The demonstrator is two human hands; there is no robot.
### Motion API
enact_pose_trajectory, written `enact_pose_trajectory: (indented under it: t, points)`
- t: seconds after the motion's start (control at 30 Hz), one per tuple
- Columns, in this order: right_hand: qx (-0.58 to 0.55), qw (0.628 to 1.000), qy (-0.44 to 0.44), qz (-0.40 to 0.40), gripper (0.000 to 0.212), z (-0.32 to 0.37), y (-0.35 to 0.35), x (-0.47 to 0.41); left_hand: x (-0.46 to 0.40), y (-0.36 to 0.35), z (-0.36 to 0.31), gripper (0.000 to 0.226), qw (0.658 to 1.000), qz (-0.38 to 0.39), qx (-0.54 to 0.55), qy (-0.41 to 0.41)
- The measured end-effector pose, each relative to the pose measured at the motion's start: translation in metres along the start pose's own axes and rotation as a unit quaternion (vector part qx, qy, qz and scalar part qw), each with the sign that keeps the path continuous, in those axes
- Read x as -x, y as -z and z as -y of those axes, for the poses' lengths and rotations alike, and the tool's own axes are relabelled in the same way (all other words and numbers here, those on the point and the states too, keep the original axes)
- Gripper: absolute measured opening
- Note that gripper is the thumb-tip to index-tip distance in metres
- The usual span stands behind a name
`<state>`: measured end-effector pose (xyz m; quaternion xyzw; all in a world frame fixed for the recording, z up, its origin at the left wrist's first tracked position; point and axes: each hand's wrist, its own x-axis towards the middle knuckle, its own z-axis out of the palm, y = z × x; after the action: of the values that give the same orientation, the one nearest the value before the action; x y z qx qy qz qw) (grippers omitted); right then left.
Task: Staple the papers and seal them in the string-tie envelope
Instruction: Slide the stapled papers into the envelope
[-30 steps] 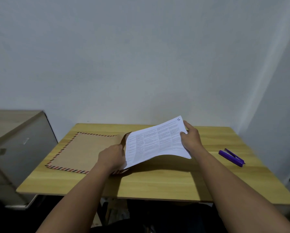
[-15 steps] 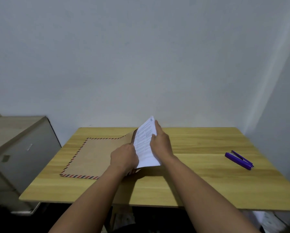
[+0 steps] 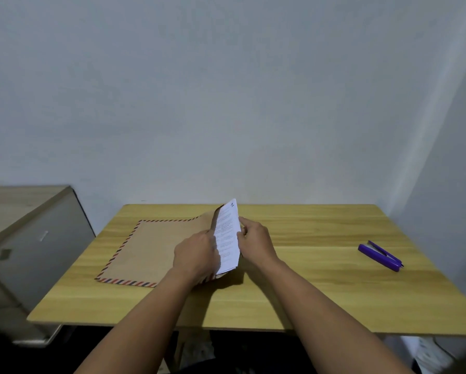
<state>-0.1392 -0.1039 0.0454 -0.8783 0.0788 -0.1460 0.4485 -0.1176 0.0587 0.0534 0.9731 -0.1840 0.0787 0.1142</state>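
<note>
Head view. Envelope (image 3: 150,249) taken as landmark: brown, striped red-and-blue border, lying flat on the wooden table (image 3: 307,292), toward the table's left half.

Papers (image 3: 227,236): white printed sheets, standing nearly on edge at the envelope's right end, where the flap side is lifted. Lower left edge of the sheets is hidden behind the left hand; how far they sit inside the envelope mouth cannot be told.

Left hand (image 3: 196,255): rests over the envelope's right end, back of hand toward camera. Fingers curled and closed around the envelope edge at the papers' left side; fingertips hidden, so exact pinch cannot be told.

Right hand (image 3: 256,244): just right of the envelope's right end, against the papers' right face. Fingers (image 3: 244,233) bent and close together, tips pressed on the right edge of the sheets; thumb not seen.

Stapler (image 3: 380,256): purple, lying on the table well apart from the envelope, far to its right, touched by neither hand.

Grey cabinet (image 3: 34,238) stands left of the envelope, beside the table
</note>
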Motion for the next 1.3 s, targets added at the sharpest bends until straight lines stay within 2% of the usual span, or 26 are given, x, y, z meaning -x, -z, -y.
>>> enact_pose_trajectory:
  t: [0.1,0.23,0.37,0.47,0.6,0.67,0.73,0.9,1.03,1.1,1.13,1.17,1.23,1.27,1.3]
  points:
    - [0.023,0.999,-0.013,0.021,0.029,0.004,-0.013,-0.003,0.002,0.001,-0.004,0.006,1.0,-0.021,0.018,-0.005]
    - [0.038,0.998,-0.029,0.04,0.025,0.003,-0.019,0.0,0.0,0.001,-0.001,0.003,1.0,-0.009,0.022,0.02]
    - [0.047,0.996,-0.051,0.057,0.021,0.002,-0.015,-0.001,0.001,0.003,-0.004,0.014,1.0,-0.01,0.025,0.014]
    - [0.038,0.996,-0.05,0.065,0.009,0.005,-0.017,0.001,0.004,0.005,-0.01,0.023,0.999,-0.019,0.039,-0.016]
    - [0.035,0.991,-0.028,0.129,0.018,0.004,-0.022,0.003,0.005,0.01,-0.007,0.028,0.999,-0.028,0.034,-0.017]
    - [0.006,0.99,-0.026,0.14,0.02,-0.004,-0.022,0.004,0.007,0.013,-0.007,0.024,0.999,-0.024,0.025,-0.015]
    - [-0.011,0.988,-0.032,0.147,0.024,-0.01,-0.019,0.006,0.01,0.012,-0.008,0.03,0.999,-0.015,0.024,-0.017]
    - [-0.005,0.978,-0.025,0.209,0.033,-0.004,-0.015,0.011,0.011,0.008,-0.014,0.01,0.998,0.008,0.054,-0.019]
    - [-0.032,0.971,-0.024,0.234,0.032,-0.005,-0.014,0.015,0.011,0.007,-0.01,0.014,0.998,0.008,0.043,-0.036]
    - [-0.095,0.975,-0.046,0.198,0.028,-0.012,-0.016,0.021,0.009,0.004,-0.004,0.016,0.999,0.006,0.037,-0.022]
    - [-0.113,0.981,-0.051,0.148,0.025,-0.016,-0.017,0.023,0.008,0.003,-0.002,0.021,0.999,0.008,0.034,-0.013]
    - [-0.108,0.99,-0.049,0.079,0.027,-0.019,-0.016,0.023,0.007,0.002,0.0,0.027,0.999,0.011,0.03,-0.001]
    - [-0.026,0.998,-0.041,-0.046,0.035,-0.021,-0.007,0.024,0.005,0.001,0.001,0.039,0.999,0.013,0.025,0.021]
    - [-0.003,0.996,-0.055,-0.076,0.042,-0.022,-0.004,0.025,0.004,0.001,0.001,0.041,0.999,0.016,0.027,0.031]
    - [-0.006,0.994,-0.083,-0.073,0.054,-0.02,-0.003,0.027,0.004,0.003,-0.002,0.038,0.999,0.018,0.032,0.039]
